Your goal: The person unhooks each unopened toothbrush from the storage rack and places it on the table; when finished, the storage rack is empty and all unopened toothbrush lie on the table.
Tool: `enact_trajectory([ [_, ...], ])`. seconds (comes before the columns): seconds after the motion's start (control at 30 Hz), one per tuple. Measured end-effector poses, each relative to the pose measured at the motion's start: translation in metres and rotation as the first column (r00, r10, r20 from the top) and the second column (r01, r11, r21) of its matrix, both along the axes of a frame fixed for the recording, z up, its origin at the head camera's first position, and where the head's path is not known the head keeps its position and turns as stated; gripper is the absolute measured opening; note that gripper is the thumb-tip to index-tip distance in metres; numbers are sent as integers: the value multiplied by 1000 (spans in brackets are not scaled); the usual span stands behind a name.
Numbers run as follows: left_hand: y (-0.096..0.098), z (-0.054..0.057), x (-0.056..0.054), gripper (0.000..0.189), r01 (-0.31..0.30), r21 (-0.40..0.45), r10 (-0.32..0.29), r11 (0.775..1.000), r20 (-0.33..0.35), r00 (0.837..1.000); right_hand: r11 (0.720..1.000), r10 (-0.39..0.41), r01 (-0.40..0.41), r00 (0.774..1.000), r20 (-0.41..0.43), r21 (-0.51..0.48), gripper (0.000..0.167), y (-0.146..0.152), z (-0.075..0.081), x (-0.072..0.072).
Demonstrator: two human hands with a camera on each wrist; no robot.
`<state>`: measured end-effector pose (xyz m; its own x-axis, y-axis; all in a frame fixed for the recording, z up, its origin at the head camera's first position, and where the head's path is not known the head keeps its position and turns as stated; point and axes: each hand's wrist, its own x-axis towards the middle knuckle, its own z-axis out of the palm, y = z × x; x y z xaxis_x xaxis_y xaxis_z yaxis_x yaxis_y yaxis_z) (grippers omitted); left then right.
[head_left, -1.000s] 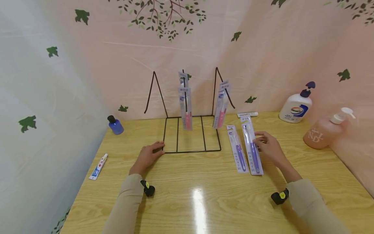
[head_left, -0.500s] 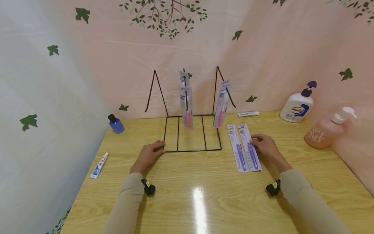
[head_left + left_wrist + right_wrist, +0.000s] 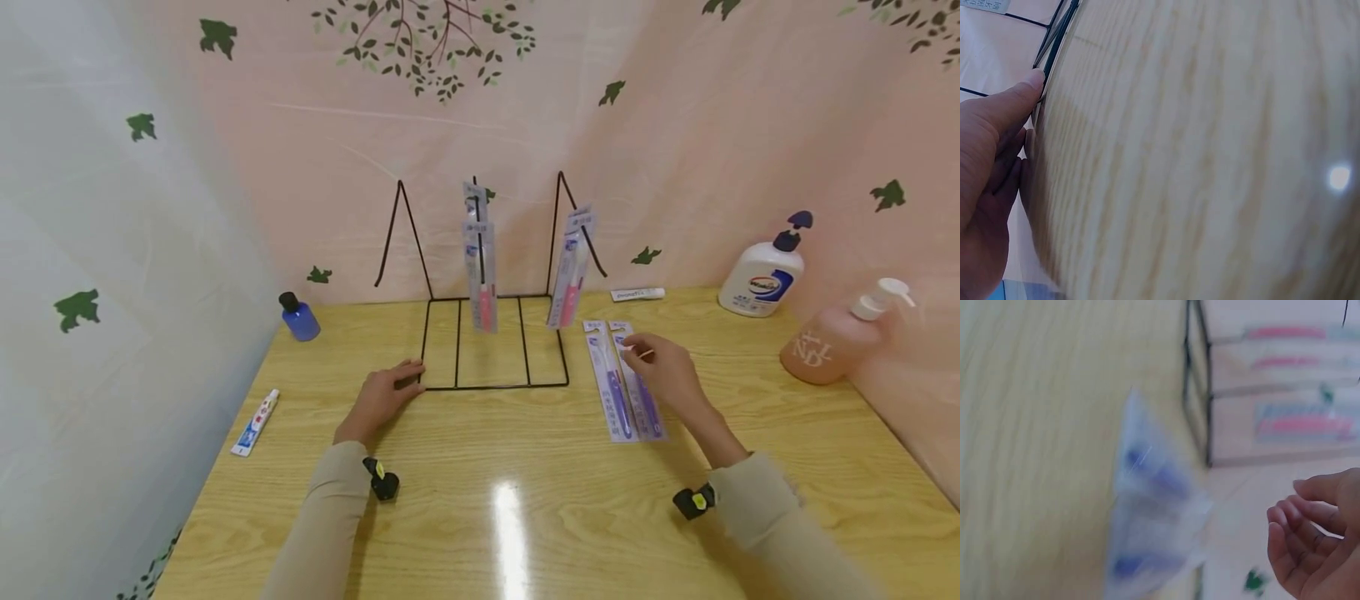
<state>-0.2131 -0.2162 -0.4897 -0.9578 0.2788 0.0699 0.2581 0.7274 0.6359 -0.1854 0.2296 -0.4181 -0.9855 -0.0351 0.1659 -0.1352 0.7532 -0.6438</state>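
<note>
The right purple toothbrush pack (image 3: 647,410) lies flat just under the right hand (image 3: 666,373), which holds nothing, its fingers loosely bent and slightly apart; the left purple toothbrush pack (image 3: 613,385) lies alongside, just to that hand's left. The left hand (image 3: 379,402), fingers relaxed, touches the near left corner of the black wire rack (image 3: 495,387), which stretches from there toward the packs. Pink toothbrush packs (image 3: 486,310) hang from its middle and right hooks, between and beyond the hands. Past the right hand lies a small white tube (image 3: 637,294); to its right stand a white pump bottle (image 3: 759,279) and a pink pump bottle (image 3: 828,342). A toothpaste tube (image 3: 256,422) lies left of the left hand, a blue bottle (image 3: 301,322) farther beyond it
</note>
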Motion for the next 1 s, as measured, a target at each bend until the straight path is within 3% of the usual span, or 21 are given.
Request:
enact_trajectory([
  [0.13,0,0,-1,42,2,-5,-2,1000,-9,1000,996,82,-87,987,-141,-32,24,-33,19,7],
  [0.27,1,2,0,43,3,-13,-3,1000,-21,1000,981,164,-187,948,-272,-61,22,-62,36,5],
  [0.37,1,3,0,43,4,-12,-4,1000,-13,1000,963,210,-254,919,-332,-92,22,-82,45,0],
  [0.47,1,2,0,43,2,-6,-2,1000,3,1000,945,243,-302,905,-350,-123,23,-101,51,-5],
  [0.73,-1,1,1,43,2,-8,-2,1000,0,1000,921,230,-329,890,-395,-206,31,-146,57,-31],
  [1.0,-1,1,1,43,5,-25,-6,1000,-8,1000,891,144,-271,930,-339,-365,35,-172,53,-61],
])
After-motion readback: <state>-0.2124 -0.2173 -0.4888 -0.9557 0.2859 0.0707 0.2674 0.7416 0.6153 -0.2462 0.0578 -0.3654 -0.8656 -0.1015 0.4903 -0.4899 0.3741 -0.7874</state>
